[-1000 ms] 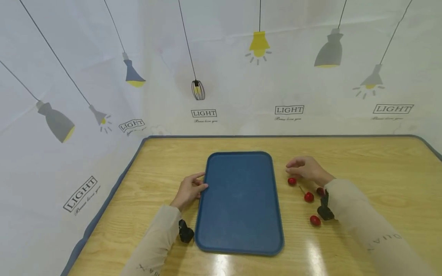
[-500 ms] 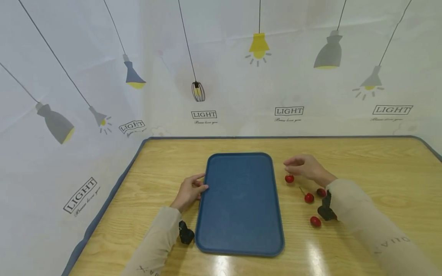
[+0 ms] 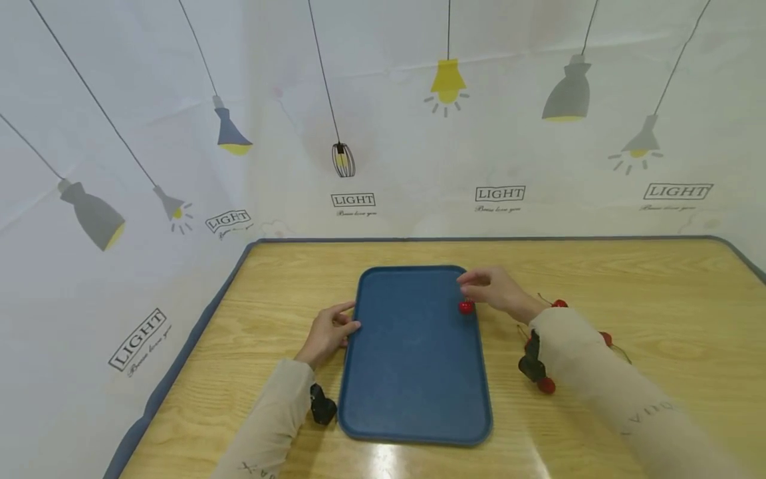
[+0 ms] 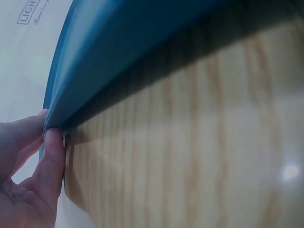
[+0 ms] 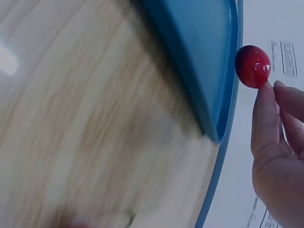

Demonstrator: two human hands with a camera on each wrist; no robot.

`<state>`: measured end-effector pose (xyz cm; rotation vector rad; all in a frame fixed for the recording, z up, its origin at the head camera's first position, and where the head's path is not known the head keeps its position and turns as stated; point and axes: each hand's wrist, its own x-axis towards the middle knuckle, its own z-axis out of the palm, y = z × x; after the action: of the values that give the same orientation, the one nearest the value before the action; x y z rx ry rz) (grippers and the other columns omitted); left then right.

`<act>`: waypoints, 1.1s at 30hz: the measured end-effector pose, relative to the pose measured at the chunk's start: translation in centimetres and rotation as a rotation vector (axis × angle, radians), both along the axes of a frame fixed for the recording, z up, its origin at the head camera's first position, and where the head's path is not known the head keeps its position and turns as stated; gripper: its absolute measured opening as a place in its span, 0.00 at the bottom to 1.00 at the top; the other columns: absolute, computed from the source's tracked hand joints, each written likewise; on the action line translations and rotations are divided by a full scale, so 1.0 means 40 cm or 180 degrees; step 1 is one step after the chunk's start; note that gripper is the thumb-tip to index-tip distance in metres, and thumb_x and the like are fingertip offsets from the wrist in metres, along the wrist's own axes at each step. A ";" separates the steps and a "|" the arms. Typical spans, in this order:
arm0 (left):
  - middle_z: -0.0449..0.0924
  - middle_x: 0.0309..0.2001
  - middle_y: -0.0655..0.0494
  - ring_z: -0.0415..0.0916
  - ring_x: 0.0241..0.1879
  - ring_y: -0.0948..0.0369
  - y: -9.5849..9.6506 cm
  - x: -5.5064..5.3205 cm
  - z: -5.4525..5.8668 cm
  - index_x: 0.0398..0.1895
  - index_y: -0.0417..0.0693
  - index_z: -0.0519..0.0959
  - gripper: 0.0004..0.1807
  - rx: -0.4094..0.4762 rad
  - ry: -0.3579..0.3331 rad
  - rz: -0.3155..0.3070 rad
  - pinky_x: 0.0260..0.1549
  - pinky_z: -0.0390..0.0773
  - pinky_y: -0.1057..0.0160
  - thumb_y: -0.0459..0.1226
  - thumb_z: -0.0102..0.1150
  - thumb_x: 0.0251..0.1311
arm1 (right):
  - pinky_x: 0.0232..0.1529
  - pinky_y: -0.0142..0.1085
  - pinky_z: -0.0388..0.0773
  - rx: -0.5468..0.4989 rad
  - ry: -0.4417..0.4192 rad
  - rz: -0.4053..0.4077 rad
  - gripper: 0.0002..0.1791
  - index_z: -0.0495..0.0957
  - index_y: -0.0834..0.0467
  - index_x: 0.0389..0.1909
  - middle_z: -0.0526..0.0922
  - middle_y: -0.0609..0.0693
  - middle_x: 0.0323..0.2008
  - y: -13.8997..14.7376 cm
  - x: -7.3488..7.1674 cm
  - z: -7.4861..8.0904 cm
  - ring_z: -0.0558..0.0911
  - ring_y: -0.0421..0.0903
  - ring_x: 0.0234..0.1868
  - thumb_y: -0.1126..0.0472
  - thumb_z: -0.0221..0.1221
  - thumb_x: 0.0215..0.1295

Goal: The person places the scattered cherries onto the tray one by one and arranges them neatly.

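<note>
The wood-grain counter (image 3: 281, 279) carries a blue tray (image 3: 415, 362). Your left hand (image 3: 326, 334) pinches its left rim. Your right hand (image 3: 498, 291) holds a cherry (image 3: 465, 307), apparently by the stem, over the right rim. Other cherries (image 3: 546, 385) lie around your right sleeve (image 3: 604, 372).

The tray (image 3: 413, 359) looks like smooth plastic with a soft sheen. The cherry (image 5: 252, 66) has smooth, glossy skin that catches bright highlights. The bench (image 3: 287, 279) shows streaked wood grain under a shiny finish, reflecting light in patches. The sleeves (image 3: 622, 392) are matt cloth; the wall covering (image 3: 407, 146) is a matt, lightly creased sheet.
</note>
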<state>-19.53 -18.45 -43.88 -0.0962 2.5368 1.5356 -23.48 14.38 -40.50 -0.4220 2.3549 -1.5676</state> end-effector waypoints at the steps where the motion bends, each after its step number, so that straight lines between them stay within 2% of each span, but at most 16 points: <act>1: 0.71 0.33 0.47 0.66 0.16 0.62 -0.001 0.000 0.000 0.59 0.47 0.68 0.27 -0.0002 -0.0005 0.0007 0.17 0.74 0.65 0.30 0.57 0.54 | 0.44 0.40 0.74 -0.0005 0.0015 -0.0001 0.18 0.70 0.71 0.49 0.74 0.64 0.45 -0.014 -0.001 -0.001 0.75 0.52 0.44 0.66 0.53 0.61; 5: 0.71 0.33 0.47 0.66 0.16 0.62 -0.006 0.001 -0.003 0.59 0.47 0.68 0.26 -0.0013 -0.0004 0.0031 0.17 0.74 0.65 0.31 0.58 0.54 | 0.42 0.39 0.75 -0.0068 0.0032 0.0021 0.16 0.71 0.72 0.47 0.75 0.62 0.42 -0.071 -0.002 -0.002 0.76 0.51 0.42 0.68 0.54 0.60; 10: 0.71 0.34 0.47 0.65 0.16 0.62 -0.011 0.003 -0.008 0.59 0.47 0.68 0.26 0.0003 0.0004 0.0006 0.17 0.74 0.64 0.31 0.57 0.54 | 0.40 0.37 0.76 -0.0158 -0.0093 -0.0030 0.15 0.72 0.73 0.46 0.76 0.61 0.39 -0.132 -0.003 -0.009 0.77 0.49 0.40 0.70 0.55 0.58; 15: 0.70 0.34 0.47 0.66 0.16 0.62 -0.011 0.008 -0.009 0.59 0.47 0.67 0.27 0.0014 -0.0004 0.0015 0.17 0.74 0.64 0.30 0.57 0.54 | 0.40 0.37 0.76 -0.0260 -0.0148 0.0021 0.15 0.72 0.72 0.46 0.76 0.61 0.39 -0.185 -0.005 -0.009 0.78 0.50 0.41 0.70 0.55 0.58; 18: 0.70 0.34 0.47 0.67 0.17 0.61 -0.009 0.007 -0.011 0.60 0.46 0.67 0.27 0.0028 0.0023 -0.0053 0.18 0.75 0.64 0.30 0.57 0.55 | 0.40 0.37 0.76 -0.0282 -0.0125 0.0046 0.15 0.71 0.72 0.47 0.76 0.62 0.40 -0.211 -0.007 -0.010 0.78 0.52 0.41 0.70 0.54 0.59; 22: 0.70 0.34 0.46 0.69 0.19 0.61 -0.005 0.001 -0.013 0.60 0.45 0.66 0.27 0.0056 0.0088 -0.0161 0.19 0.76 0.62 0.31 0.56 0.55 | 0.39 0.37 0.76 -0.0303 -0.0172 -0.0019 0.15 0.72 0.72 0.47 0.76 0.62 0.39 -0.247 -0.016 -0.013 0.78 0.52 0.40 0.71 0.54 0.59; 27: 0.70 0.33 0.46 0.67 0.17 0.62 -0.006 -0.007 -0.012 0.59 0.45 0.67 0.26 0.0043 0.0102 -0.0090 0.18 0.75 0.64 0.31 0.57 0.55 | 0.38 0.36 0.77 -0.0244 -0.0244 -0.0146 0.14 0.74 0.70 0.45 0.77 0.60 0.37 -0.302 -0.030 -0.020 0.79 0.51 0.38 0.70 0.55 0.58; 33: 0.70 0.32 0.47 0.67 0.17 0.62 -0.006 -0.010 -0.016 0.59 0.44 0.67 0.26 0.0051 0.0097 -0.0112 0.17 0.75 0.65 0.31 0.57 0.55 | 0.36 0.35 0.77 -0.0162 -0.0453 -0.0354 0.13 0.76 0.67 0.44 0.78 0.58 0.35 -0.351 -0.040 -0.043 0.80 0.47 0.35 0.71 0.56 0.57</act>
<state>-19.91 -18.70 -44.51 -0.0262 2.5348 1.5556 -25.09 0.35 -42.20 -0.1858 2.2694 -1.6511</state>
